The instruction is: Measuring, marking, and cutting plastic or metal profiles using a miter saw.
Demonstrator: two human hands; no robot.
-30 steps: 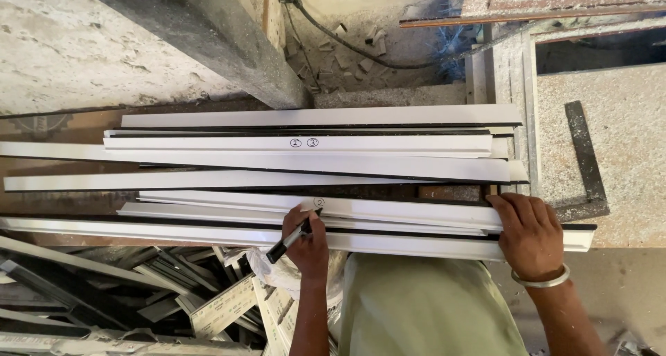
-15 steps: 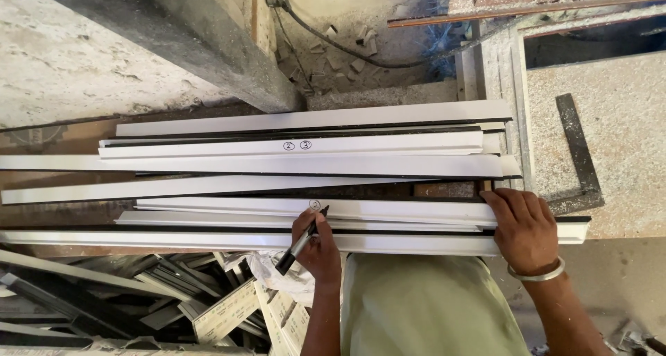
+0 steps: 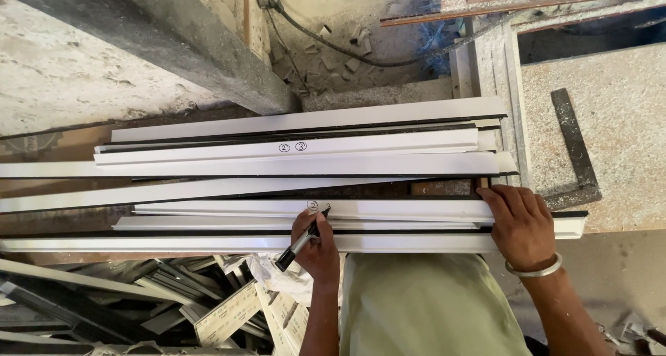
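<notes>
White profile point(image 3: 388, 209) | left hand point(image 3: 316, 248) grip clenched — black marker point(image 3: 300, 242) | right hand point(image 3: 524, 224) flat, released — pressing profile

Marker tip moves along the white strip

My left hand point(image 3: 316, 248) shifts the black marker point(image 3: 300, 241) slightly right along the white profile strip point(image 3: 388, 209); a circled mark now shows beside its tip, which earlier sat over that spot.

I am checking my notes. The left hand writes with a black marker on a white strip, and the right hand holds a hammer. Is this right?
Not quite. The head view shows the right hand holding no hammer; it rests flat on the white strips' ends. The left hand does write with the black marker on a white strip.
</notes>
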